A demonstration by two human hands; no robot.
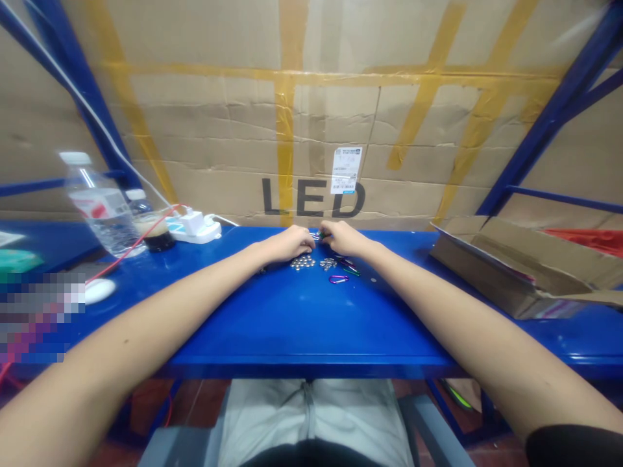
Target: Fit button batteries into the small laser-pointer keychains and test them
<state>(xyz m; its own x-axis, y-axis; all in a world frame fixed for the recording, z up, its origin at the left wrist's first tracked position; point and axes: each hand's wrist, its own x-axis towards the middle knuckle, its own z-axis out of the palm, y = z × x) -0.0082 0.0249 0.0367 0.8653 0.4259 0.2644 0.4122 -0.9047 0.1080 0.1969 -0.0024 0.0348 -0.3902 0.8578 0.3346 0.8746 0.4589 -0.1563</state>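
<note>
My left hand (291,244) is at the back of the blue table, fingers curled and pinched together. Close beside it, my right hand (344,239) has its fingers bent and closed too. Small shiny metal pieces (315,237) show between the fingertips; whether they are held or lie on the table I cannot make out. In front of my left hand lies a cluster of small round metal pieces (302,262). A smaller pile of silver metal parts (328,263) sits to its right. Several coloured carabiners (349,266) lie below my right hand, with a purple carabiner (339,279) nearer me.
On the right stands an open cardboard box (481,279). A water bottle (102,207), a dark-liquid bottle (158,237), a white power strip (197,228) and a white mouse (98,291) are on the left. A large carton (219,143) marked LED rises behind the table (311,324).
</note>
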